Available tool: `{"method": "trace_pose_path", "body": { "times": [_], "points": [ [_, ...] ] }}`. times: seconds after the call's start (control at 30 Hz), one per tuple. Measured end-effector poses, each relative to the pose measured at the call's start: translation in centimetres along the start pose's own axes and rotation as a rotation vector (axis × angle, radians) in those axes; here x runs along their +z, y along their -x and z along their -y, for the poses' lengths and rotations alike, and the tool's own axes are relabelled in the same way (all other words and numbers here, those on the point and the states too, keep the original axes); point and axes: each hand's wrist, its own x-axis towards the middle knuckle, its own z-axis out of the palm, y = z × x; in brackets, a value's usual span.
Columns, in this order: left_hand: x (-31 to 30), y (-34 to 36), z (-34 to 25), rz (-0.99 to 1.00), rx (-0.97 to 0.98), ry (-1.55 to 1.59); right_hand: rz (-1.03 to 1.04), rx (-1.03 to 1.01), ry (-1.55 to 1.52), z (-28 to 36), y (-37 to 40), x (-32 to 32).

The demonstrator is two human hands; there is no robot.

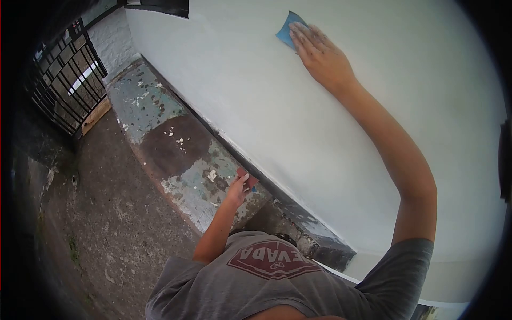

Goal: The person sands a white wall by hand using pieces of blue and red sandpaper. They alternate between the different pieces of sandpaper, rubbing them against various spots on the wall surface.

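Note:
My right hand [316, 47] lies flat against the white wall [256, 90], pressing a blue sheet [285, 33] that looks like sandpaper. Whitish dust covers its fingers, and one corner of the sheet sticks out past them. Lower down, my left hand [239, 188] pinches a small reddish-brown sheet [248, 179] between thumb and fingers, above the paint-stained ledge. A bit of blue shows beneath that sheet.
A ledge [176, 146] with peeling green and white paint runs along the wall's foot. Rough concrete ground [117, 197] lies left of it. A black barred gate [69, 80] stands at the upper left. A dark-edged step [330, 256] is near my body.

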Motion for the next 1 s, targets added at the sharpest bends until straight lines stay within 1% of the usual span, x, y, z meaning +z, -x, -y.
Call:
{"method": "trace_pose_path", "body": {
  "times": [0.13, 0.23, 0.33, 0.37, 0.43, 0.5, 0.6, 0.63, 0.73, 0.77, 0.87, 0.9, 1.0],
  "points": [
    [0.1, 0.3, -0.2, -0.020, -0.001, -0.011, 0.040, -0.037, -0.105, -0.4, 0.9, -0.5],
    [0.0, 0.1, -0.2, -0.017, 0.005, 0.012, 0.019, -0.027, 0.096, -3.0, 0.1, -1.8],
    [-0.1, -0.4, -0.1, 0.004, 0.004, -0.001, 0.013, 0.052, 0.003, -1.6, 0.3, -1.6],
    [-0.1, -0.3, 0.2, 0.003, -0.005, -0.005, 0.026, 0.008, -0.027, -0.6, 0.7, -0.6],
    [0.5, -0.4, -0.1, 0.005, 0.000, -0.010, 0.125, -0.062, -0.068, 1.4, 1.5, -0.2],
    [0.6, -0.3, -0.4, 0.000, 0.007, -0.011, 0.195, -0.121, -0.103, 1.4, 1.5, 0.1],
    [0.4, -0.3, -0.2, -0.013, -0.004, -0.007, 0.128, -0.077, 0.027, -1.3, 0.5, -1.5],
    [0.3, -0.3, -0.1, -0.019, -0.009, -0.005, 0.063, -0.018, 0.026, -2.0, 0.3, -1.8],
    [0.5, -0.3, -0.4, -0.006, -0.009, -0.013, 0.052, 0.076, 0.035, -1.0, 0.2, -1.4],
    [0.6, -0.3, -0.5, 0.002, -0.008, -0.019, 0.030, 0.088, -0.001, 0.2, 0.5, -0.9],
    [0.9, -0.6, -0.8, 0.015, -0.006, -0.025, 0.102, -0.023, -0.138, 3.1, 1.4, 0.8],
    [0.9, -0.5, -1.0, 0.009, -0.007, -0.029, 0.122, -0.051, -0.132, 2.6, 1.3, 0.4],
    [0.7, 0.1, -1.4, -0.013, -0.004, -0.018, 0.066, -0.055, 0.019, -1.2, -0.2, -0.9]
  ]
}}
